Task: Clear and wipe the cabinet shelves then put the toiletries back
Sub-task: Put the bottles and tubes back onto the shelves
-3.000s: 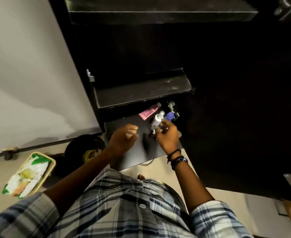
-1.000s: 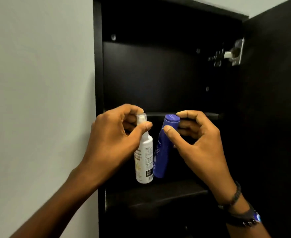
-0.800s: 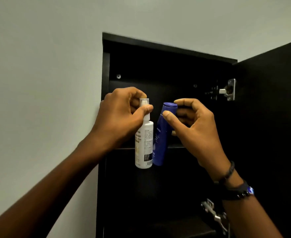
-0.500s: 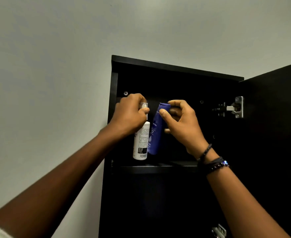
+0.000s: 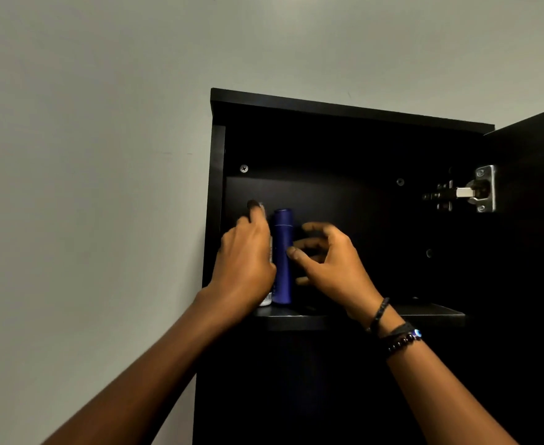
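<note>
We reach into the top compartment of the dark cabinet [image 5: 344, 110], where the blue bottle [image 5: 282, 252] now stands upright on the top shelf [image 5: 424, 311], near its left end. Half a second ago both bottles hung in the air, pinched by their caps; now both have come down to the board. Our right hand [image 5: 331, 264] has let go: its fingers are spread apart just beside the blue bottle, the thumb tip close to its side, perhaps brushing it. Our left hand [image 5: 246, 264] covers the white spray bottle [image 5: 266, 301], of which only a sliver and the base show, seated on the shelf against the blue one. Whether that hand grips the spray bottle or merely rests on it, we cannot tell. The door [image 5: 533, 220] stands open to the right, its hinge [image 5: 469, 192] catching the light. We judge the restocking under way, with two toiletries returned and this shelf mostly bare.
</note>
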